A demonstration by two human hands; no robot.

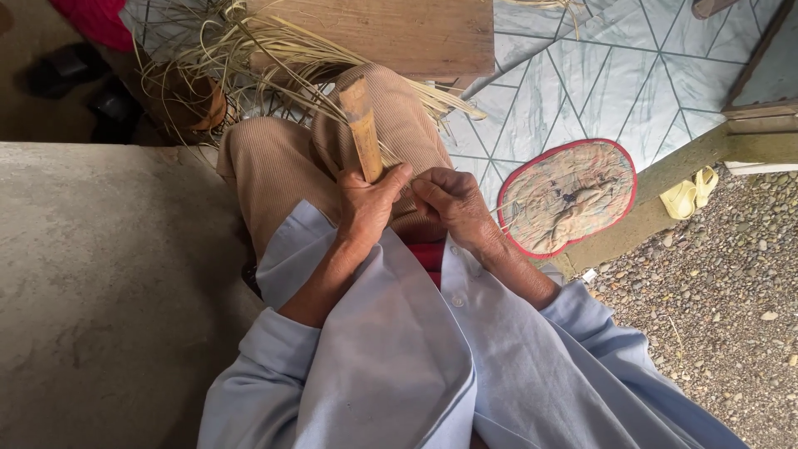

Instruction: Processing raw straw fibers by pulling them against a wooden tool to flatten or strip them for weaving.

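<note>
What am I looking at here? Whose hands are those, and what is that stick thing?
There is only one picture, taken by a camera worn on a person's head, looking down at their own lap. So the two hands belong to the person wearing the camera. They sit with knees up, in brown trousers and a light blue shirt.

The left hand is wrapped around a wooden stick that points away from them. The right hand pinches something thin beside it, probably one of the pale strips, though it is too small to be sure.

Past the knees lies a bundle of dry, pale strips, like grass or split cane, next to a wooden board. On the patterned floor lies an oval mat with a red edge.
</note>
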